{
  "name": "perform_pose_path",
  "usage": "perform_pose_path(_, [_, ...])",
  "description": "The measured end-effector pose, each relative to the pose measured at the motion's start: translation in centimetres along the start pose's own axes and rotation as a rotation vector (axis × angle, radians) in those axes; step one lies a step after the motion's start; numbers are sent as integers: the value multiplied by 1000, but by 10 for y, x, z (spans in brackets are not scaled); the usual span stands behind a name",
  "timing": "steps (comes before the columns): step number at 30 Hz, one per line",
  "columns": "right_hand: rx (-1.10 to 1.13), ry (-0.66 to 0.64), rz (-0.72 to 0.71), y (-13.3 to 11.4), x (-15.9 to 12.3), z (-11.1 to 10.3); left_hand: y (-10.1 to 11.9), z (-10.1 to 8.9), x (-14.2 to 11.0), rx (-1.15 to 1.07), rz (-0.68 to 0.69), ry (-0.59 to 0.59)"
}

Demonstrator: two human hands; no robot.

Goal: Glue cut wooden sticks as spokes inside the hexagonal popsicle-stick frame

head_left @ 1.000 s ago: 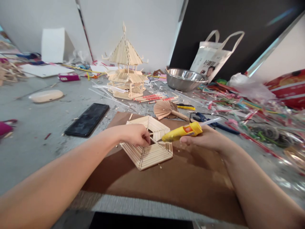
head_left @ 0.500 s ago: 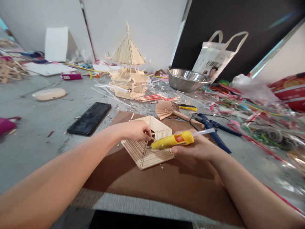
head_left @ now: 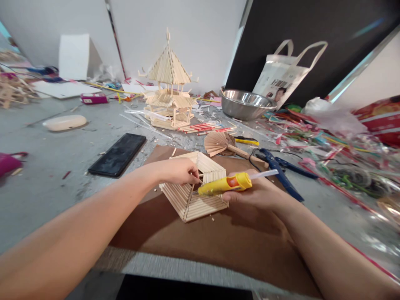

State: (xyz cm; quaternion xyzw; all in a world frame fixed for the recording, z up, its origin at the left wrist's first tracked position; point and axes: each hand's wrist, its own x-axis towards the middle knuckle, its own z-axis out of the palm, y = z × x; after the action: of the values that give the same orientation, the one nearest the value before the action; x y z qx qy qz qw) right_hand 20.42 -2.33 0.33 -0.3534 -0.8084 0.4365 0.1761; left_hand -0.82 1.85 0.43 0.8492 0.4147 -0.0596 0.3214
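A six-sided panel of pale wooden sticks (head_left: 204, 206), with an opening at its middle, lies on a brown board (head_left: 200, 246). At that opening my left hand (head_left: 181, 171) is closed in a pinch on a thin wooden stick; I cannot tell whether this stick is loose or part of the panel. My right hand (head_left: 256, 193) grips a yellow hot glue gun (head_left: 223, 184), its nozzle pointing left and low over the panel's inner edge. A clear glue stick (head_left: 265, 174) pokes out of the gun's back. The gun's handle is hidden by my hand.
Behind the board stands a stick-built pavilion (head_left: 170, 91). A phone (head_left: 118, 155) lies left. Blue-handled pliers (head_left: 283, 175), a pleated fan (head_left: 218, 143) and a yellow cutter (head_left: 246, 141) lie beyond my right hand. Further off are a metal bowl (head_left: 242, 109) and tangled scraps (head_left: 340, 154).
The glue gun has moved left and slightly down, from the opening's right side to over its lower edge. My left hand stays at the opening, slightly higher. The pliers show more fully.
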Motion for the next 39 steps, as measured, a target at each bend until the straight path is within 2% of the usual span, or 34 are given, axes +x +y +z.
perform_pose_path(5, [4, 18, 13, 0, 0, 2, 1, 0, -1, 10, 1, 5])
perform_pose_path(8, [40, 92, 55, 1, 0, 1, -1, 0, 0, -4, 9, 16])
perform_pose_path(12, [96, 385, 154, 5, 1, -10, -3, -2, 1, -18, -13, 114])
perform_pose_path(15, [189, 638, 245, 16, 1, -25, -9, -4, 3, 55, -112, 307])
perform_pose_path(17, [337, 754, 241, 26, 1, -35, -14, -5, 4, 131, -198, 440])
perform_pose_path(20, [604, 822, 247, 41, 1, -46, -23, -5, 5, 184, -285, 510])
perform_pose_path(23, [715, 885, 317, 51, 2, -49, -29, -4, 6, 200, -311, 532])
perform_pose_path(27, [628, 785, 433, 57, 7, -43, -33, -4, 7, 204, -299, 520])
perform_pose_path(32, [400, 723, 391, 63, 24, -35, -35, -1, 10, 247, -314, 559])
perform_pose_path(37, [176, 798, 420, 68, 29, -36, -36, 1, 12, 277, -313, 586])
perform_pose_path(39, [-7, 861, 438, 67, 24, -38, -35, 1, 11, 283, -308, 592])
